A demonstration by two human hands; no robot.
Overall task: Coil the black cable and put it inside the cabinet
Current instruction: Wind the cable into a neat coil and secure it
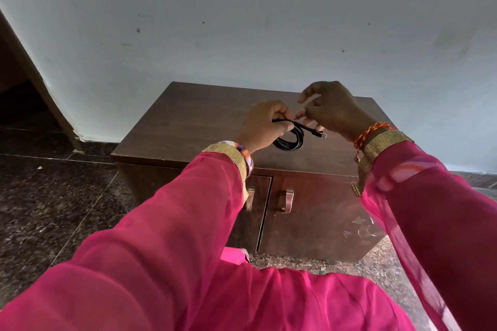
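Note:
A thin black cable (291,140) hangs in a small coil of several loops above the top of a low dark-brown wooden cabinet (188,121). My left hand (262,127) is closed around the top of the coil. My right hand (333,109) pinches the cable's free end just right of the coil, and a plug tip sticks out below its fingers. Both cabinet doors are closed, with two metal handles (286,200) at the middle of the front; my left sleeve partly hides the left one.
The cabinet stands against a pale blue-grey wall (242,21). Dark speckled stone floor (53,209) lies around it. A dark wooden door frame (32,70) slants down the left side. Pale scuffs mark the right cabinet door.

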